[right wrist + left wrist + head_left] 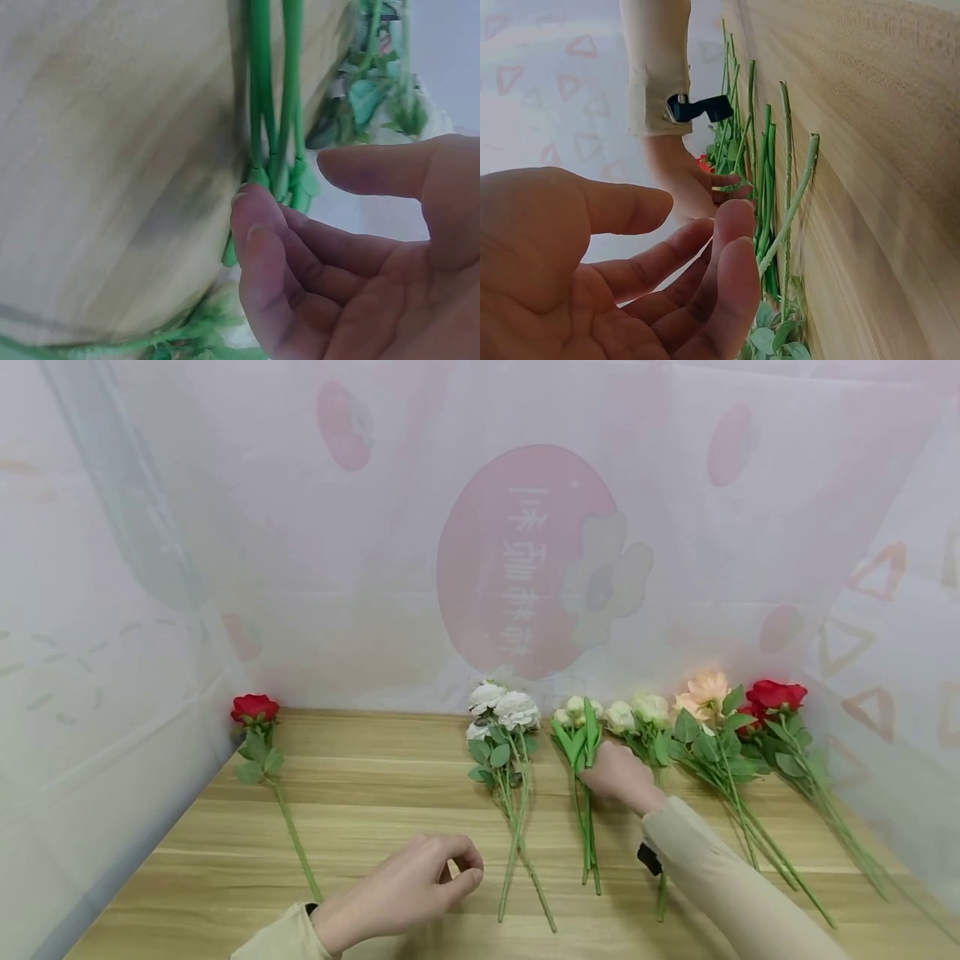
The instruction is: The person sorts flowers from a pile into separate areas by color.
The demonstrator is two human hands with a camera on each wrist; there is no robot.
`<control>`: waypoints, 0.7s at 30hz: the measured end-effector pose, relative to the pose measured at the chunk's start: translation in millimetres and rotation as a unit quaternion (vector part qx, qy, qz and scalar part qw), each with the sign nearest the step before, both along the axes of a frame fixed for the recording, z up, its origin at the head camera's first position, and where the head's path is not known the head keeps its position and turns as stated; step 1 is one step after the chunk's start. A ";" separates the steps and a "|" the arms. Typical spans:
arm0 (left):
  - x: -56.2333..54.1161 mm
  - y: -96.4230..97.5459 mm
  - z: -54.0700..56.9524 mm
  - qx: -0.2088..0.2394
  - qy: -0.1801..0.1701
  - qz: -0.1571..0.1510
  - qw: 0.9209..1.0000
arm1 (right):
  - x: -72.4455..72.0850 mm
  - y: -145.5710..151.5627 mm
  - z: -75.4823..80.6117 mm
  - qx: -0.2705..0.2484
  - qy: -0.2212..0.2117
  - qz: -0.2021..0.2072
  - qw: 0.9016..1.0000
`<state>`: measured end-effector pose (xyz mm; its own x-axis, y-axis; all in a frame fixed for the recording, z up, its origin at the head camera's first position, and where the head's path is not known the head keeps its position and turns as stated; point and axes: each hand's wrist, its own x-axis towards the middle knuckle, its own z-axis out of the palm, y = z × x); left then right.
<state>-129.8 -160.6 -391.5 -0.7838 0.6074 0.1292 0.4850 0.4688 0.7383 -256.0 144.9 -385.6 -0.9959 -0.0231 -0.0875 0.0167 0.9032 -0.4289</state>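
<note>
My right hand (621, 778) is at the bunch of white tulips (587, 810) with green stems and long leaves, lying on the wooden table. In the right wrist view, its bent fingers lie against the green stems (274, 97) just by the leaves, while the thumb stands apart from them. My left hand (408, 887) hovers over the front of the table, fingers loosely curled, holding nothing. Just right of it lies a bunch of white flowers (517, 710) with crossed stems. The tulip blossoms are partly hidden by their leaves.
A single red rose (255, 708) lies at the far left of the table (375, 810). Right of the tulips are pale greenish-white flowers (649, 710), peach flowers (705, 695) and red roses (777, 694). A printed cloth (390, 552) encloses the back and sides.
</note>
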 end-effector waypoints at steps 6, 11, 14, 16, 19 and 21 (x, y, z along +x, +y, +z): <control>-3.2 -4.0 4.3 -0.005 -0.001 0.013 1.000 | 26.7 10.0 7.7 -0.023 0.052 0.026 0.998; -7.6 -7.9 9.0 -0.014 0.022 0.037 0.999 | 53.4 22.4 7.1 -0.063 0.097 0.042 0.992; -11.0 -10.8 9.4 -0.025 0.026 0.049 0.998 | 67.8 28.5 5.4 -0.070 0.104 0.044 0.991; -14.6 -13.1 7.8 -0.036 0.031 0.058 0.997 | 75.2 31.8 4.5 -0.075 0.099 0.045 0.991; -23.4 -19.0 3.4 -0.058 0.057 0.083 0.993 | 83.2 36.4 2.7 -0.079 0.091 0.043 0.992; -31.6 -26.0 0.6 -0.076 0.073 0.118 0.987 | 86.2 38.8 1.1 -0.081 0.087 0.040 0.992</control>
